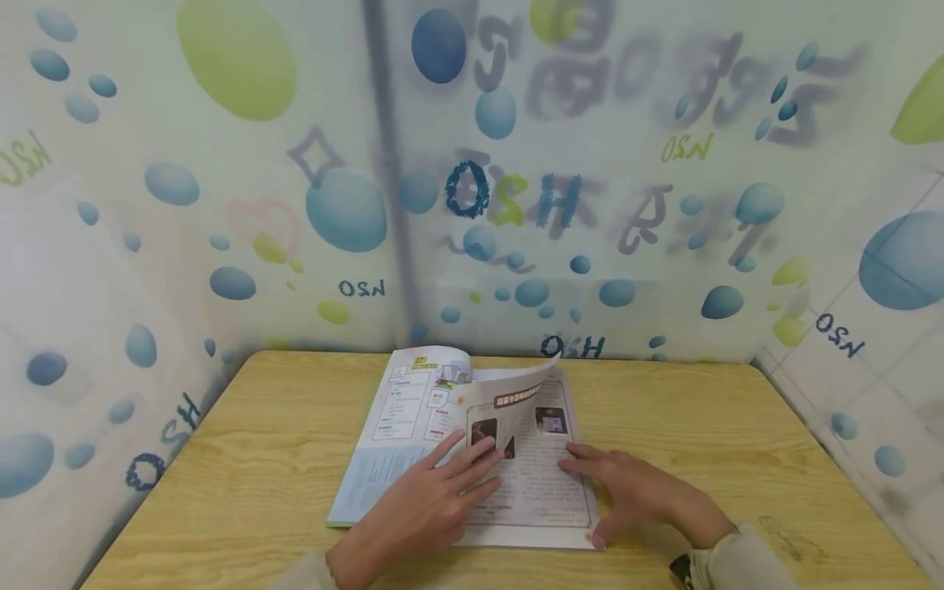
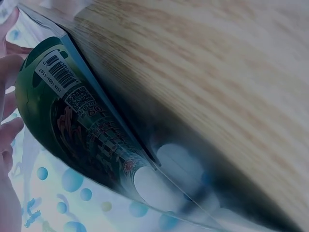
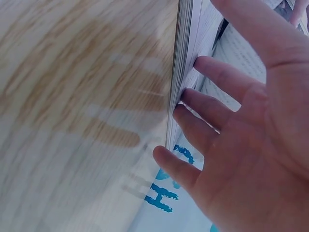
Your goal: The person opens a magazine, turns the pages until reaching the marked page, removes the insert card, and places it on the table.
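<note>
An open magazine [image 1: 527, 492] lies on the wooden table, with one page [image 1: 509, 401] lifted and curving up near the middle. My left hand [image 1: 431, 500] lies across the lower middle of the spread, its fingers extended against the raised page. At the right edge, my right hand [image 1: 637, 496] has its fingers spread; fingertips touch the page edges, and the thumb is near the lower right corner. The right wrist view shows this hand [image 3: 251, 130] beside the page stack. In the left wrist view, the green cover [image 2: 72, 111] with a barcode bends up off the table.
The wooden table [image 1: 251, 459] extends to both sides of the magazine. Behind it hangs a pale curtain-like backdrop [image 1: 221, 164] printed with blue and green drops and lettering. A dark wristband [image 1: 682, 569] shows at the right sleeve.
</note>
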`<state>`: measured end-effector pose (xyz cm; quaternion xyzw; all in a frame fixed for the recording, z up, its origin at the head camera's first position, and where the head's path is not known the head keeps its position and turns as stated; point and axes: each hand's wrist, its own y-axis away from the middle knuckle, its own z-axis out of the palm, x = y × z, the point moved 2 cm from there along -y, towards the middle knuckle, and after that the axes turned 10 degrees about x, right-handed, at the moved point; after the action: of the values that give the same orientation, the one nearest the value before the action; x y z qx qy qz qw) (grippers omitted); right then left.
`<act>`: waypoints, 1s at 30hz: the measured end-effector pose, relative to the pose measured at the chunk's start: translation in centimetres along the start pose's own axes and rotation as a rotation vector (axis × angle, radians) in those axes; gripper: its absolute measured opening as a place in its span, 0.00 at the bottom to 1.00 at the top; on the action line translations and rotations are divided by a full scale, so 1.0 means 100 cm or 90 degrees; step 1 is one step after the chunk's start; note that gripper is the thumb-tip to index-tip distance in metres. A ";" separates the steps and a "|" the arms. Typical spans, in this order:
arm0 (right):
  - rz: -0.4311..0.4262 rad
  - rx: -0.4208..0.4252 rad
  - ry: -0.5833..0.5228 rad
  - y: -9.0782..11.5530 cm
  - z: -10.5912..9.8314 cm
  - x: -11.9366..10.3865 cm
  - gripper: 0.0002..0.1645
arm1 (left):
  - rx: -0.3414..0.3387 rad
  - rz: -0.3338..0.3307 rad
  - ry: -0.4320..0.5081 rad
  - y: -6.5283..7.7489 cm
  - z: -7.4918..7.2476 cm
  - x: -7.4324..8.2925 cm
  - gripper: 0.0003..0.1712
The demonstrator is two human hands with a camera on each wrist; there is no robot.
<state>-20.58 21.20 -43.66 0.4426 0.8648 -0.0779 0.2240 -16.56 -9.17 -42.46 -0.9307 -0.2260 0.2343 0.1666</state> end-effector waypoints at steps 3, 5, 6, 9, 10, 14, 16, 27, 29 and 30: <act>-0.005 -0.002 0.004 0.000 -0.001 -0.001 0.60 | -0.007 0.003 -0.010 -0.001 0.000 0.000 0.28; -0.010 -0.002 0.007 0.000 -0.001 -0.002 0.60 | -0.004 0.002 -0.015 -0.001 0.000 -0.001 0.28; -0.010 -0.001 0.008 0.000 -0.001 -0.002 0.60 | -0.001 -0.001 -0.015 -0.001 0.000 -0.001 0.28; -0.014 0.001 0.011 -0.001 -0.001 -0.002 0.60 | 0.004 -0.009 -0.018 -0.001 0.000 -0.001 0.27; -0.016 0.003 0.012 -0.001 0.000 -0.002 0.60 | 0.003 -0.014 -0.013 -0.001 0.000 -0.001 0.27; -0.018 0.006 0.010 -0.001 0.001 -0.002 0.60 | -0.004 -0.030 -0.006 0.000 0.001 -0.001 0.26; -0.017 0.006 0.008 -0.001 0.001 -0.002 0.60 | -0.011 -0.038 0.000 0.001 0.002 -0.001 0.25; -0.014 0.008 0.011 0.000 0.001 -0.002 0.60 | 0.004 -0.085 0.027 0.003 0.006 -0.002 0.21; -0.016 0.010 0.012 0.000 0.001 -0.002 0.60 | 0.005 -0.092 0.033 0.004 0.006 -0.003 0.20; -0.018 0.011 0.013 0.000 0.001 -0.002 0.60 | 0.003 -0.096 0.039 0.004 0.006 -0.003 0.20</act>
<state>-20.44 21.02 -43.66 0.4332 0.8724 -0.0838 0.2103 -16.99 -9.54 -43.04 -0.9174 -0.2898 0.1931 0.1927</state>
